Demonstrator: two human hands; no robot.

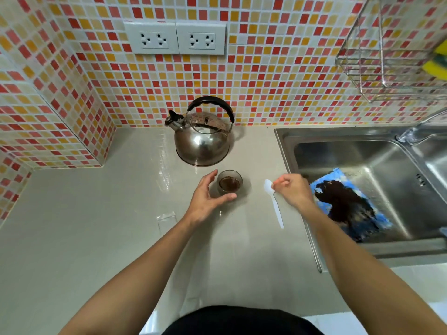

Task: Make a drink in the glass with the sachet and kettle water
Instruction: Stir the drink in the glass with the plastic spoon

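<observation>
A small clear drinking glass with dark brown liquid or powder at its bottom is seen standing upright on the pale grey counter, just in front of a polished steel whistling kettle with a black arched handle. The kettle is set near the mosaic wall of red, orange and cream tiles, its spout turned to the left.

The left hand is held spread beside the glass, on its left; the fingers are open and curved, with the thumb reaching under the near side of the glass. Whether the glass is actually touched cannot be told.

The right hand is placed to the right of the glass, well apart from it, with its fingers curled closed around the bowl end of a white plastic spoon. The spoon's handle is pointed toward the person and appears to lie on the counter.

A small clear torn scrap of wrapper is left on the counter near the left wrist; it cannot be confirmed as the sachet.

To the right, a stainless steel sink is sunk into the counter, and a blue cloth with a dark patch is lying in it. 2 white double sockets are mounted on the wall above the kettle.
</observation>
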